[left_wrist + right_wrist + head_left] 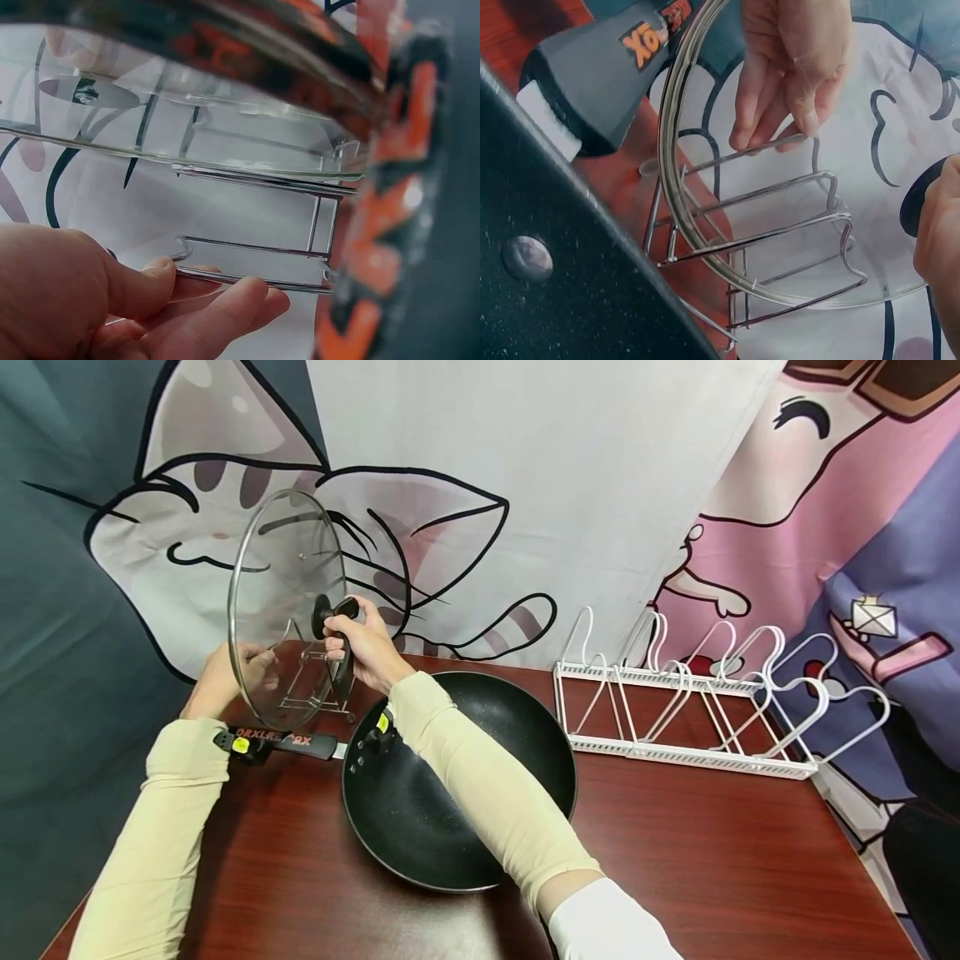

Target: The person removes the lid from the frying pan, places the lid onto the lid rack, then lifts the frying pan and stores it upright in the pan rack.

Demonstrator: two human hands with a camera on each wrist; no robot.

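A clear glass lid with a metal rim stands nearly upright at the left. My right hand grips its black knob. Through the glass, my left hand shows behind the lid. A small chrome wire rack stands there too, and my left thumb and fingers pinch one of its wires. In the right wrist view, the lid's lower rim passes among the rack's wires; whether it rests on them I cannot tell.
A black frying pan lies below my right forearm, its lettered handle pointing left near the rack. To the right stands a white rack with several looped dividers on the brown table. A cartoon-printed cloth hangs behind.
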